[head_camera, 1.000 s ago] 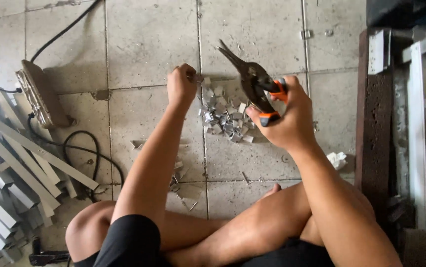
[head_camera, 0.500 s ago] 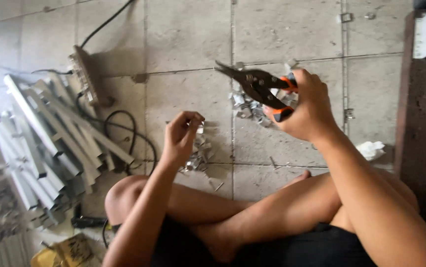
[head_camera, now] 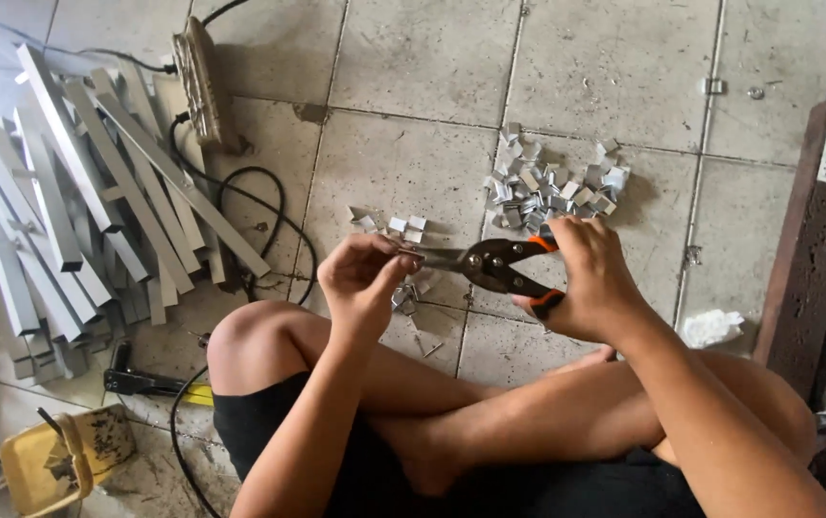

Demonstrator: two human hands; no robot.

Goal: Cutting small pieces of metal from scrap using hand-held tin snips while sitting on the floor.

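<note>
Two hands meet above your crossed legs: your right hand [head_camera: 593, 278] is closed around the orange-and-black handles of the snips [head_camera: 490, 267], and your left hand [head_camera: 365, 278] pinches a small metal piece [head_camera: 405, 251] right at the blade tips. Your fingertips sit just beside the cutting edge, so a squeeze with the piece off-line could nip skin. An offcut could spring toward your bare legs. Cut clips [head_camera: 552, 184] lie heaped on the floor [head_camera: 614, 67] just ahead, sharp underfoot, and the cable [head_camera: 240, 197] loops near your knee.
</note>
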